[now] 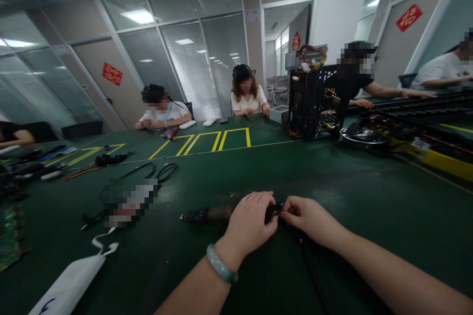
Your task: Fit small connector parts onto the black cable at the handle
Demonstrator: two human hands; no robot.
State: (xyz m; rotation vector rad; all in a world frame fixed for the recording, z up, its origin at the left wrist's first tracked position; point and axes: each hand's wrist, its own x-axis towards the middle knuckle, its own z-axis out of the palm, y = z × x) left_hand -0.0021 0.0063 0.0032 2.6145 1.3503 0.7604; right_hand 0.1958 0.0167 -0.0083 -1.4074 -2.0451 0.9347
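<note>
A dark electric screwdriver (212,215) lies across the green table with its narrow tip to the left. My left hand (252,214) is wrapped over its rear half, hiding much of the body. At the tail end, the fingers of my right hand (305,217) pinch the end of a black cable (308,261), right beside my left fingertips. From there the cable runs down toward the near table edge. Whether its plug is seated in the tail is hidden by my fingers.
Left of the screwdriver lie a blurred-out power strip (133,204), a white pouch-like item (68,283) and a green circuit board (13,236). A black computer case (314,101) and metal bowl (364,137) stand at back right. Several people sit around the table.
</note>
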